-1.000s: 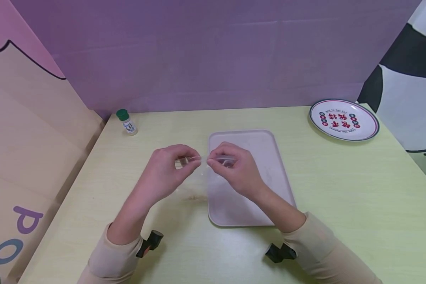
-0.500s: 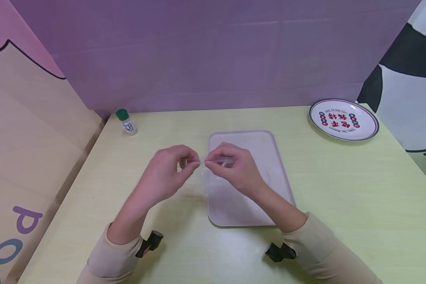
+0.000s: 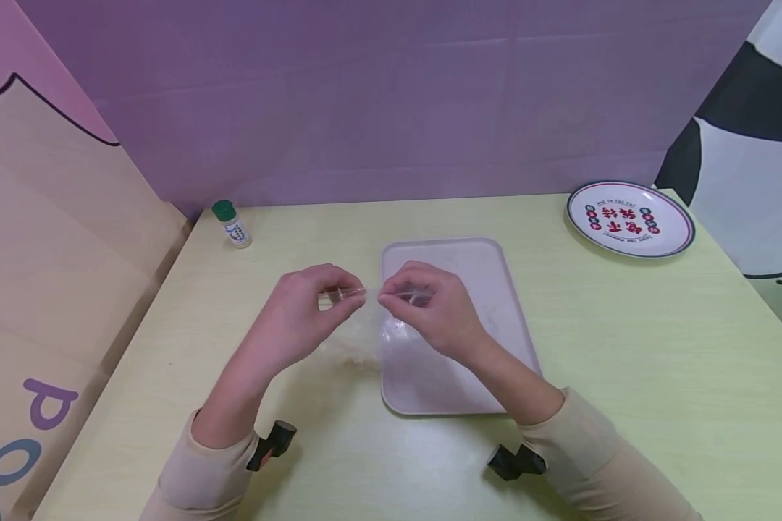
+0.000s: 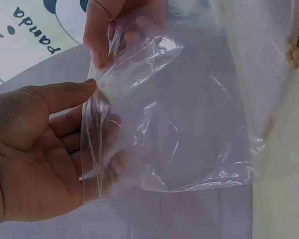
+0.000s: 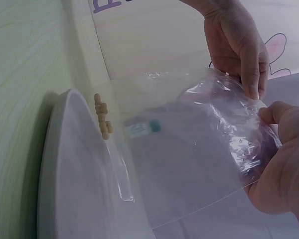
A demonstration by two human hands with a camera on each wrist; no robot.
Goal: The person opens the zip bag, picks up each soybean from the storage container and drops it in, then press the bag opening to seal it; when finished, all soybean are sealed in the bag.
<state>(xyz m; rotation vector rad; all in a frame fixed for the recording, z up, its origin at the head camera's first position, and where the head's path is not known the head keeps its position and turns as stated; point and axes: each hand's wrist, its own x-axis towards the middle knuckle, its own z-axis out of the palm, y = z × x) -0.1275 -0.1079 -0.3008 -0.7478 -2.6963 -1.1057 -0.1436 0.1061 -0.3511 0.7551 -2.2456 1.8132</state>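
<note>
A clear zip bag (image 4: 189, 119) hangs between the two hands by its top edge. The left hand (image 3: 306, 307) pinches the zip edge between thumb and fingers, as the left wrist view also shows. Close to its right, the right hand (image 3: 433, 307) pinches the same edge, with fingers behind the film. Small round tan pieces (image 5: 103, 117), much like beans, are gathered along the bag's bottom. The bag is hard to see in the head view, where it overlaps the left side of a pale tray (image 3: 459, 391).
A small jar with a green cap (image 3: 234, 224) stands at the table's back left. An oval plate with red lettering (image 3: 632, 221) lies at the back right. Behind the table rises a purple wall (image 3: 391, 101).
The fingertips came slightly closer together, then parted a little as the left hand shifted left. Shine on the bag's film has changed; both hands keep their pinch.
</note>
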